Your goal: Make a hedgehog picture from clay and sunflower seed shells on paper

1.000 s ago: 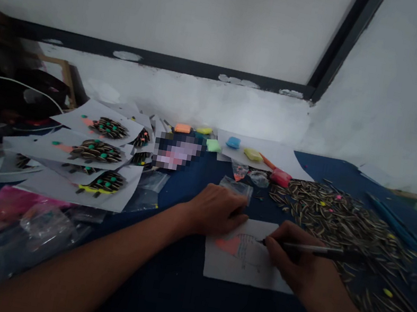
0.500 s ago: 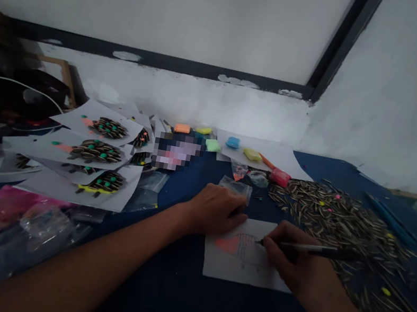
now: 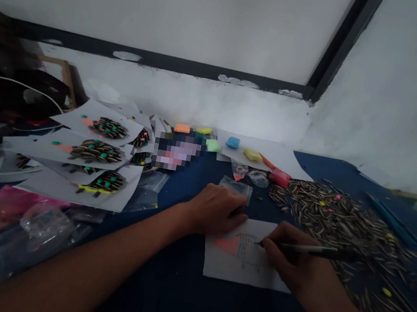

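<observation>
My right hand (image 3: 294,262) is closed around a pen (image 3: 305,247), its tip touching a small white sheet of paper (image 3: 221,268). On the sheet is a drawn outline with a pink-orange pointed patch (image 3: 228,244) at its left end and rows of short dark marks beside it. Fingers curled, my left hand (image 3: 217,208) presses on the sheet's upper left corner; its fingertips are partly hidden. A clear plastic bag (image 3: 236,186) lies just beyond that hand. Right of the pen spreads a heap of striped sunflower seeds (image 3: 343,217).
Paper sheets (image 3: 115,203) bearing seed hedgehogs with green dots overlap at the left. Nearer lie crumpled plastic wrappers (image 3: 45,226) and pink plastic (image 3: 19,200). Small coloured packets, including a blue one (image 3: 233,142) and a red one (image 3: 280,177), line the back by the wall.
</observation>
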Available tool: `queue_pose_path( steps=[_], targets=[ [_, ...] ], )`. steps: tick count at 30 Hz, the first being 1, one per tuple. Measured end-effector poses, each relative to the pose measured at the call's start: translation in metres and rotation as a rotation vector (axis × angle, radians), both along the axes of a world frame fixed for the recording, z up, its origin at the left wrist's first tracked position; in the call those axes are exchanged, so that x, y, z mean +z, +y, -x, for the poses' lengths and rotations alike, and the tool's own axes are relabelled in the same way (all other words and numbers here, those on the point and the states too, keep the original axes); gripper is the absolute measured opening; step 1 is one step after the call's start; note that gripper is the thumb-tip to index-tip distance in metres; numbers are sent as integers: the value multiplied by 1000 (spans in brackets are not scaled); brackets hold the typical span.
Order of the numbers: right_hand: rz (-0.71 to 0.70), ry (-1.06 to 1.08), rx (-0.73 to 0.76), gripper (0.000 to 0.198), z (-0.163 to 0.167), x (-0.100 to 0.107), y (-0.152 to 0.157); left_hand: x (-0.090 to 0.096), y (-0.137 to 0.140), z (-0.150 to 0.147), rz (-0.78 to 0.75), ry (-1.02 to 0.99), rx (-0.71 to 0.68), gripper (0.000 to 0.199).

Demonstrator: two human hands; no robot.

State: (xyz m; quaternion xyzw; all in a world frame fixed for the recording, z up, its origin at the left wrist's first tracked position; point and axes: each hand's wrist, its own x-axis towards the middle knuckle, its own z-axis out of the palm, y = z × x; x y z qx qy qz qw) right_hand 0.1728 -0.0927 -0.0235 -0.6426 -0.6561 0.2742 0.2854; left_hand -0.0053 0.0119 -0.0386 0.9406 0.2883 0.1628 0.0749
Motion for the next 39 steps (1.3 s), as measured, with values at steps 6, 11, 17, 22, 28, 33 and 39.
queue_pose_path(
  steps=[6,11,17,22,28,33,39],
  targets=[
    [-13,24,-8,24,1,1,0,-1,1,0,-2,-9,3,20],
    [-30,65,-18,24,1,2,0,0,1,0,8,-6,2,20],
    [-32,90,-88,22,-2,-1,1,0,1,0,4,-9,-4,20],
    [8,94,-94,24,-3,0,1,-1,1,0,-9,-4,-3,20],
    [28,100,-91,25,-2,1,2,0,1,0,3,-4,0,20],
    [11,55,-57,24,-4,-1,2,0,1,0,8,-1,-3,20],
    [50,65,-56,25,-4,0,0,2,0,0,9,21,2,20]
  ],
)
